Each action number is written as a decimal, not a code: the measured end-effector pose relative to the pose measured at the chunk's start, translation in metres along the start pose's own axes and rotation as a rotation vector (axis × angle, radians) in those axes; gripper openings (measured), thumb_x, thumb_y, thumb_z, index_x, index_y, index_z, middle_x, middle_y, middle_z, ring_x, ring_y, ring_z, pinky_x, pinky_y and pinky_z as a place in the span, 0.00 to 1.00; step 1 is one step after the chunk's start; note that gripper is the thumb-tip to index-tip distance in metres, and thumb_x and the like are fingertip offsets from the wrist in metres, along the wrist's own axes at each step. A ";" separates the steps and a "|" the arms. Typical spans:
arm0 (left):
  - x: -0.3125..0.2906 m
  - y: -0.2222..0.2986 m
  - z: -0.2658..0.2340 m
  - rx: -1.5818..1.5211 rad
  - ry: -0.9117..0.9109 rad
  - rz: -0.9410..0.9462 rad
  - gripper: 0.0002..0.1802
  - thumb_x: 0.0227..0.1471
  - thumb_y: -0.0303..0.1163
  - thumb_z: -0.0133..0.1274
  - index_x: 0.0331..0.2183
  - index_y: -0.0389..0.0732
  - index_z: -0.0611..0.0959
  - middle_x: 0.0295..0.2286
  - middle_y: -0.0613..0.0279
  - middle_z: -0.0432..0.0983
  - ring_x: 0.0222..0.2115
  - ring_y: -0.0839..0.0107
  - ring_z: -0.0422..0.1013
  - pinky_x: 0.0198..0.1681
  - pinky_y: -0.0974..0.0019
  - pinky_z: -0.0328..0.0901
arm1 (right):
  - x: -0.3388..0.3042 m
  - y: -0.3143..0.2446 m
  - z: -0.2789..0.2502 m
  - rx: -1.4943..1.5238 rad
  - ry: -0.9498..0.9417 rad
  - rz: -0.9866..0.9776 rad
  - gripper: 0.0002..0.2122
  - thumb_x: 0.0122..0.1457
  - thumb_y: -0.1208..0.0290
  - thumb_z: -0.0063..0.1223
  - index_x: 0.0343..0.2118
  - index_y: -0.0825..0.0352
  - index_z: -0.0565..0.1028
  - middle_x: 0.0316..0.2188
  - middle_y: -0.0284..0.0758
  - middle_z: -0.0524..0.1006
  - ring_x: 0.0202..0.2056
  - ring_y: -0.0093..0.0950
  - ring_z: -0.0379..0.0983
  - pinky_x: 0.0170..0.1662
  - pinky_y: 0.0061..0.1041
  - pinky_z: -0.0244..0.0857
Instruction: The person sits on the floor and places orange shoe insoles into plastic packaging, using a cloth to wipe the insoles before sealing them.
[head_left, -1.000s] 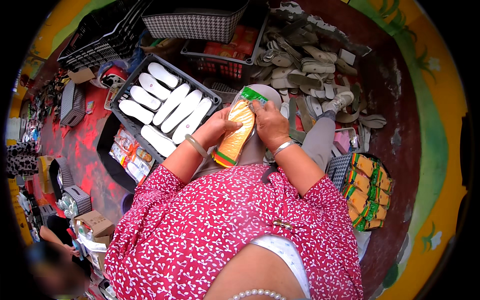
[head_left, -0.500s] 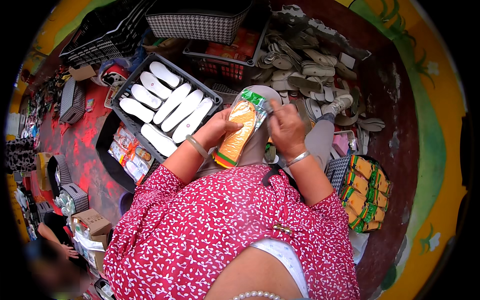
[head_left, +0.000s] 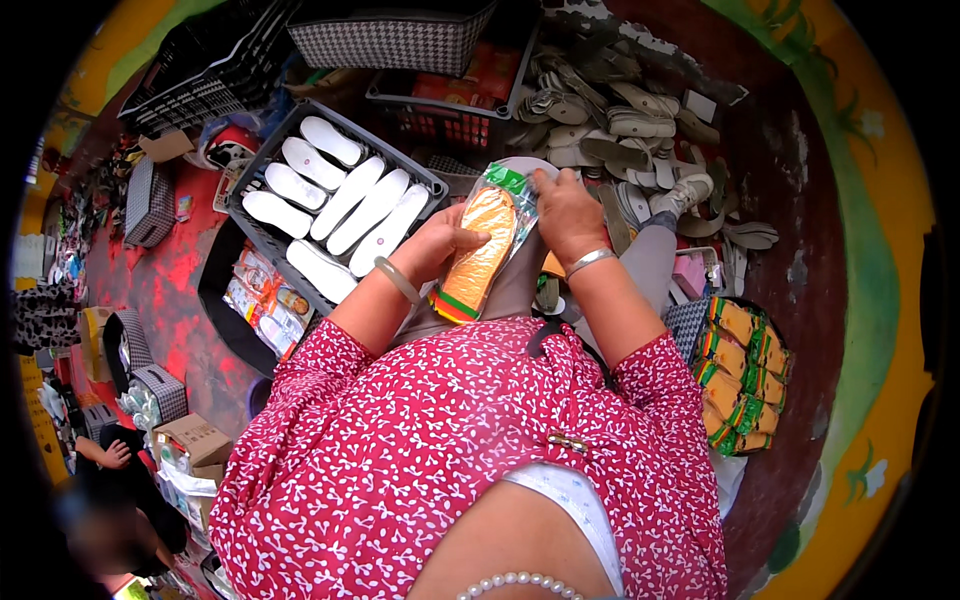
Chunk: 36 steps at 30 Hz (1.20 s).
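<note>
A clear plastic packet of orange insoles [head_left: 482, 245], with a green band at its top and striped colours at its lower end, lies tilted over my lap. My left hand [head_left: 446, 243] grips its left side, thumb pressed on the front. At the packet's upper right edge, my right hand [head_left: 570, 218] has its fingers closed on the clear plastic beside the green band. The fingertips of that hand are partly hidden. Left of the packet is a dark grey crate [head_left: 262, 222] with several white insoles [head_left: 357, 200] laid in rows.
At my right, a houndstooth basket [head_left: 686, 325] holds several orange insole packets [head_left: 733, 360]. Loose grey-beige soles [head_left: 640, 125] are heaped at the far right. Black crates [head_left: 205, 85] and a houndstooth bin [head_left: 395, 45] stand at the back. Another person's hand [head_left: 115, 455] shows lower left.
My right hand has shifted slightly up and turned, its fingers now against the packet's upper edge. The left hand keeps its grip. At lower left, the other person's hand has moved.
</note>
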<state>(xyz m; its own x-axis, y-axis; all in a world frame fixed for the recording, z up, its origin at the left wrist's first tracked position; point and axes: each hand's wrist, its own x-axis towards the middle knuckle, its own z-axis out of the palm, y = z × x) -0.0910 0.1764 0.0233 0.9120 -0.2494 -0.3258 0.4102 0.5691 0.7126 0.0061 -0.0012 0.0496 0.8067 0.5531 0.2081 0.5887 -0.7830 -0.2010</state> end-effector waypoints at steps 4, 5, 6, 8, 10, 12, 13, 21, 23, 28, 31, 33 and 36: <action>-0.004 0.002 0.001 -0.008 0.020 -0.015 0.24 0.44 0.22 0.53 0.46 0.32 0.69 0.39 0.58 0.74 0.38 0.70 0.73 0.46 0.68 0.66 | 0.004 0.048 -0.006 0.412 0.116 0.146 0.12 0.46 0.76 0.46 0.34 0.64 0.78 0.35 0.40 0.73 0.34 0.40 0.71 0.38 0.33 0.67; -0.005 0.001 -0.001 -0.013 0.032 -0.023 0.24 0.44 0.22 0.53 0.46 0.32 0.69 0.39 0.57 0.74 0.38 0.70 0.73 0.45 0.67 0.66 | 0.000 0.057 -0.010 0.510 0.130 0.167 0.12 0.45 0.76 0.45 0.32 0.65 0.78 0.36 0.40 0.73 0.35 0.39 0.72 0.40 0.32 0.66; -0.006 0.001 -0.002 -0.032 0.028 -0.029 0.24 0.44 0.22 0.52 0.46 0.32 0.69 0.39 0.57 0.74 0.38 0.70 0.73 0.45 0.67 0.66 | -0.004 0.062 -0.013 0.608 0.144 0.189 0.12 0.44 0.77 0.45 0.30 0.66 0.79 0.37 0.40 0.74 0.36 0.39 0.72 0.42 0.30 0.66; -0.007 0.002 -0.002 -0.068 0.020 -0.040 0.24 0.44 0.21 0.52 0.47 0.32 0.69 0.39 0.56 0.74 0.38 0.69 0.73 0.45 0.67 0.66 | -0.014 0.068 -0.010 0.848 0.183 0.175 0.12 0.43 0.79 0.45 0.29 0.68 0.79 0.38 0.39 0.75 0.39 0.35 0.72 0.44 0.27 0.64; -0.008 0.004 0.001 -0.080 0.031 -0.034 0.25 0.44 0.21 0.52 0.47 0.32 0.68 0.39 0.56 0.73 0.39 0.69 0.72 0.45 0.67 0.66 | -0.025 0.074 -0.013 0.954 0.111 0.145 0.14 0.44 0.82 0.42 0.32 0.71 0.79 0.36 0.36 0.76 0.41 0.28 0.72 0.45 0.21 0.63; -0.008 0.008 0.005 -0.022 0.077 0.016 0.25 0.45 0.21 0.53 0.48 0.32 0.68 0.40 0.56 0.73 0.39 0.69 0.72 0.46 0.68 0.66 | -0.034 0.054 -0.038 1.267 -0.122 0.311 0.15 0.45 0.82 0.40 0.33 0.72 0.78 0.33 0.35 0.76 0.38 0.24 0.72 0.43 0.18 0.64; -0.008 0.012 0.008 0.045 0.117 0.063 0.25 0.45 0.21 0.53 0.48 0.32 0.67 0.40 0.56 0.73 0.39 0.69 0.72 0.46 0.68 0.66 | -0.038 0.047 -0.045 1.421 -0.242 0.396 0.15 0.45 0.83 0.39 0.34 0.72 0.78 0.32 0.34 0.76 0.36 0.22 0.72 0.43 0.17 0.64; -0.004 0.050 0.092 1.501 0.413 0.805 0.27 0.45 0.26 0.49 0.50 0.39 0.68 0.38 0.44 0.73 0.41 0.51 0.71 0.42 0.60 0.67 | -0.031 -0.002 -0.059 1.805 -0.319 0.204 0.30 0.55 0.55 0.54 0.54 0.73 0.63 0.39 0.32 0.73 0.43 0.17 0.65 0.47 0.16 0.58; 0.004 0.043 0.096 1.860 0.422 1.077 0.29 0.44 0.27 0.49 0.51 0.38 0.68 0.40 0.43 0.72 0.43 0.48 0.69 0.44 0.57 0.66 | -0.031 0.003 -0.053 1.877 -0.313 0.300 0.27 0.56 0.56 0.53 0.53 0.71 0.64 0.42 0.32 0.72 0.44 0.18 0.65 0.47 0.17 0.58; 0.011 0.021 0.097 1.883 0.262 0.965 0.34 0.38 0.25 0.51 0.52 0.38 0.67 0.47 0.42 0.66 0.48 0.48 0.65 0.50 0.54 0.61 | -0.038 0.017 -0.035 1.970 -0.260 0.504 0.16 0.59 0.64 0.49 0.46 0.70 0.70 0.41 0.31 0.73 0.41 0.19 0.68 0.45 0.18 0.62; 0.004 0.026 0.091 1.721 0.131 0.802 0.27 0.43 0.28 0.54 0.48 0.37 0.71 0.48 0.42 0.66 0.47 0.50 0.66 0.51 0.56 0.60 | -0.047 0.031 -0.022 1.941 -0.292 0.532 0.13 0.60 0.68 0.46 0.42 0.72 0.72 0.34 0.33 0.75 0.35 0.21 0.72 0.39 0.19 0.66; -0.002 0.043 0.088 1.423 0.074 0.681 0.23 0.45 0.30 0.55 0.46 0.37 0.74 0.47 0.43 0.67 0.47 0.51 0.66 0.50 0.59 0.61 | -0.051 0.042 -0.025 1.955 -0.382 0.526 0.13 0.60 0.67 0.44 0.39 0.74 0.72 0.29 0.37 0.76 0.29 0.25 0.74 0.34 0.21 0.68; 0.010 0.064 0.070 1.179 0.180 0.547 0.24 0.48 0.39 0.56 0.44 0.33 0.75 0.43 0.50 0.72 0.45 0.64 0.68 0.49 0.65 0.61 | -0.051 0.042 -0.028 1.980 -0.487 0.457 0.15 0.61 0.66 0.41 0.38 0.75 0.71 0.23 0.41 0.76 0.23 0.28 0.75 0.30 0.24 0.69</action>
<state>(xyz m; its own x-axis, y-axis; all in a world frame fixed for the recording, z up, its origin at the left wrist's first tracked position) -0.0551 0.1552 0.1093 0.9853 -0.0466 0.1645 -0.1664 -0.4826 0.8599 -0.0122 -0.0703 0.0569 0.6274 0.7242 -0.2860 -0.6251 0.2495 -0.7396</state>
